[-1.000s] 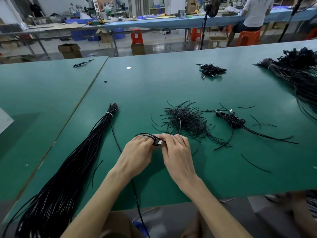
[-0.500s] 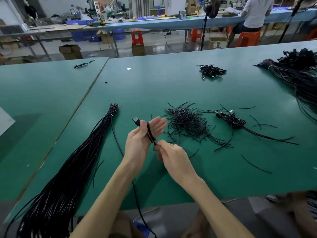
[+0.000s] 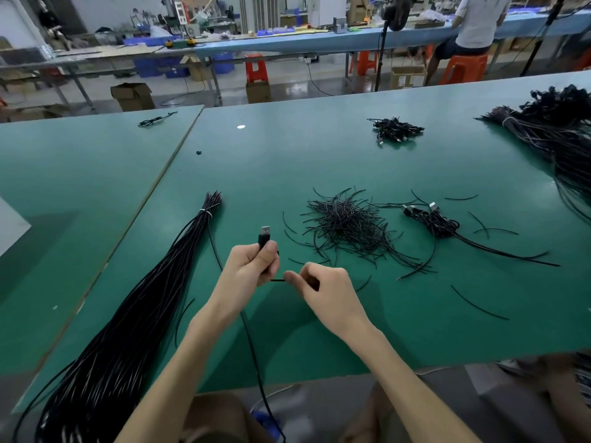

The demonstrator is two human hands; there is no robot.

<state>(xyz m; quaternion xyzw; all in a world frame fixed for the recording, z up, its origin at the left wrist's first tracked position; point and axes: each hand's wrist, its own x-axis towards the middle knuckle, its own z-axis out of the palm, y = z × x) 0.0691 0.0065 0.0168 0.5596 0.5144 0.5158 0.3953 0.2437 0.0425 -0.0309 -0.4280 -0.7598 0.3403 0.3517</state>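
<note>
My left hand [image 3: 251,269] grips a black USB cable [image 3: 264,235] just below its plug, which points up and away from me. The rest of that cable hangs down from the fist and off the table's near edge. My right hand [image 3: 323,287] is close beside it on the right, its fingers curled, pinching a short black wire tie [image 3: 277,280] that bridges the small gap between the two hands. Both hands hover just above the green table [image 3: 319,161].
A long tied bundle of black cables [image 3: 137,314] lies to the left. A heap of short black ties [image 3: 345,223] sits ahead, a coiled finished cable [image 3: 436,220] to its right, more coils [image 3: 395,129] farther back, a big bundle [image 3: 563,135] at far right. Loose ties are scattered about.
My left hand has closed from an open palm into a fist round the cable, and the plug now stands upright. The right hand has shifted slightly right, pinching a tie.
</note>
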